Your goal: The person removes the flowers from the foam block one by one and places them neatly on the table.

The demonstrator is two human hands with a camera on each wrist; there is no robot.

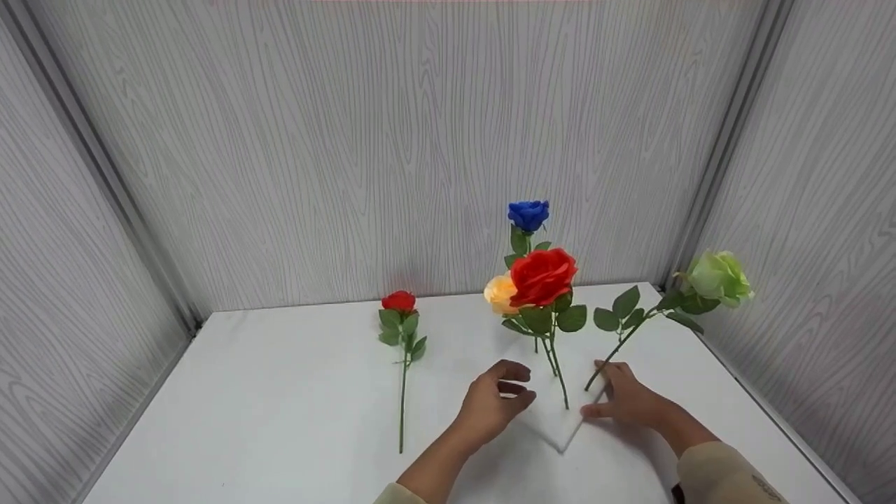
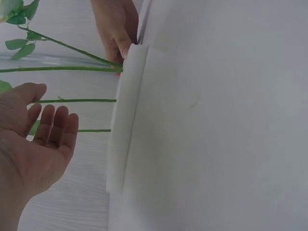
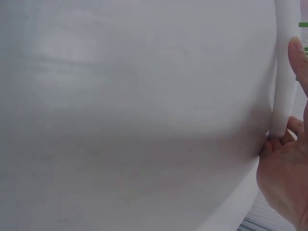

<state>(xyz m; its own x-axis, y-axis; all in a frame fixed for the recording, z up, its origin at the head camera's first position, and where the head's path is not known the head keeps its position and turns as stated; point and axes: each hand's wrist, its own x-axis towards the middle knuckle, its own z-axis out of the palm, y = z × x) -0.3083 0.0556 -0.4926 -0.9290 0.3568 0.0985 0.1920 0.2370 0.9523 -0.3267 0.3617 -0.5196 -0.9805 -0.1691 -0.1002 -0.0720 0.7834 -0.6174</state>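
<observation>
A thin white block (image 2: 126, 120), foam-like and pale against the white table, holds several upright artificial roses by their stems. These are a blue rose (image 1: 528, 215), a pale orange rose (image 1: 500, 293), a large red rose (image 1: 544, 277) and a light green rose (image 1: 719, 278) that leans to the right. My right hand (image 1: 628, 400) grips the block's right end, thumb at the front and fingers around the far side. Left of the red rose's stem, my left hand (image 1: 488, 407) hovers with loosely bent fingers and nothing in them.
A smaller red rose (image 1: 399, 302) with a long leafy stem lies on the white table (image 1: 294, 399), left of the block. Grey wood-grain panels (image 1: 350, 154) enclose the table at the back and both sides.
</observation>
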